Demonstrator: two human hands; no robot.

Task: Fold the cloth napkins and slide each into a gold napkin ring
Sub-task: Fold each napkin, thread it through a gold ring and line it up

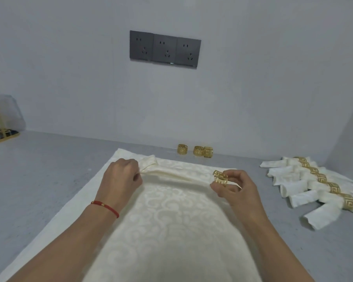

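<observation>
A cream napkin rolled into a long strip (177, 174) lies across a flat stack of cream patterned napkins (171, 220). My left hand (121, 176) grips the strip's left end. My right hand (235, 187) pinches a gold napkin ring (220, 178) at the strip's right end. Whether the cloth has entered the ring I cannot tell. Three loose gold rings (194, 151) stand at the back by the wall.
Several finished napkins in gold rings (317, 186) lie in a row on the right of the grey table (39, 180). A gold-rimmed dark tray (2, 135) with a clear bag sits at the far left. A grey socket panel (165, 49) is on the wall.
</observation>
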